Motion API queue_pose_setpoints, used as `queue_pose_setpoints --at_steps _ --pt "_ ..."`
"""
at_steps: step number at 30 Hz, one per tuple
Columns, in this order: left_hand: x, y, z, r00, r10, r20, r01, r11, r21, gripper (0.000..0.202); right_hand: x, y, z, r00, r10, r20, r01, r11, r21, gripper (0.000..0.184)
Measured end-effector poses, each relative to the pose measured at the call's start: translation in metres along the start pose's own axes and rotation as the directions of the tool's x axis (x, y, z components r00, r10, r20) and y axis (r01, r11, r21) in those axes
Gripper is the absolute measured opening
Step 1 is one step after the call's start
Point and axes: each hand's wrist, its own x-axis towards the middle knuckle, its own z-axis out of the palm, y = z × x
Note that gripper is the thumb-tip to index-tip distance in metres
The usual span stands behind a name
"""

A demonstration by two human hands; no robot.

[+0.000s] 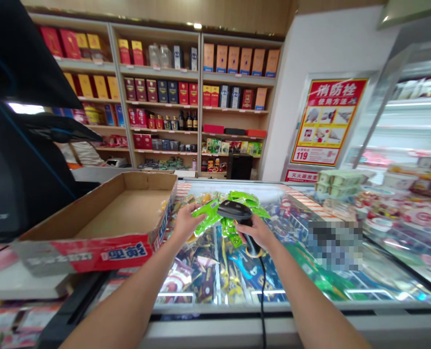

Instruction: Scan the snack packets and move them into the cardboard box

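Observation:
My right hand (256, 231) is wrapped around the handle of a black corded barcode scanner (235, 209), whose cable runs down toward me. With my left hand (189, 220) I grip the edge of a bright green snack packet (208, 215). The scanner's head is close to that packet, over its right end. More green packets (233, 232) lie in a loose pile under and behind the scanner, on the glass top of a chest freezer (215, 303). Several clear packets with orange contents (202, 198) lie beside the pile, partly hidden by my left hand.
An open cardboard box (113, 254) with a red printed side stands on the left, next to a dark checkout screen (26, 121). Stacked pale cartons (341, 182) sit at the right. Shelves of boxed bottles (160, 92) line the back wall.

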Motion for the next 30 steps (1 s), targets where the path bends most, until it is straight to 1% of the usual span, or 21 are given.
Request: queue_pose_setpoints --at_steps 3,7,11,13,16,19,21,23,25,27,30 --pt "-0.002 0.004 0.0 1.0 0.001 0.002 -0.001 1.0 0.012 0.022 0.001 0.0 0.0 1.0 0.015 0.022 -0.014 1.0 -0.02 0.025" --pt "-0.003 0.004 0.002 1.0 0.005 0.005 -0.005 1.0 0.023 0.019 0.001 0.0 -0.001 1.0 0.012 0.027 -0.011 0.999 -0.034 0.027" --pt "-0.005 0.008 0.003 1.0 0.021 -0.01 -0.02 0.998 0.062 0.014 0.0 -0.001 0.001 1.0 -0.002 0.019 0.003 1.0 -0.028 0.023" --pt "-0.008 0.015 0.001 0.998 0.055 -0.033 -0.051 0.993 0.104 0.012 0.0 -0.003 0.005 1.0 0.006 0.011 -0.006 1.0 0.008 0.022" --pt "-0.012 0.037 -0.009 0.989 0.118 -0.083 -0.104 0.981 0.164 0.011 0.004 -0.013 0.012 1.0 0.016 -0.006 -0.015 0.997 0.074 0.025" --pt "-0.013 0.065 -0.033 0.974 0.15 -0.168 -0.112 0.97 0.215 0.017 0.012 -0.03 0.025 1.0 -0.003 0.018 0.001 0.992 0.13 0.027" --pt "-0.011 0.081 -0.057 0.954 0.172 -0.246 -0.102 0.956 0.274 0.022 0.02 -0.042 0.037 0.997 -0.014 0.07 0.004 0.991 0.137 0.026" --pt "-0.008 0.089 -0.084 0.924 0.194 -0.329 -0.068 0.931 0.358 0.024 0.03 -0.05 0.054 0.992 -0.014 0.127 -0.002 0.992 0.129 0.023" --pt "-0.003 0.09 -0.111 0.895 0.197 -0.399 0.0 0.897 0.442 0.024 0.04 -0.054 0.073 0.988 -0.008 0.156 -0.015 0.989 0.148 0.022" --pt "0.002 0.084 -0.133 0.878 0.182 -0.443 0.073 0.863 0.5 0.024 0.051 -0.054 0.093 0.983 0.001 0.185 -0.035 0.983 0.18 0.021" --pt "0.007 0.07 -0.157 0.872 0.155 -0.464 0.144 0.825 0.547 0.024 0.065 -0.051 0.121 0.982 0.027 0.188 -0.066 0.976 0.207 0.023"
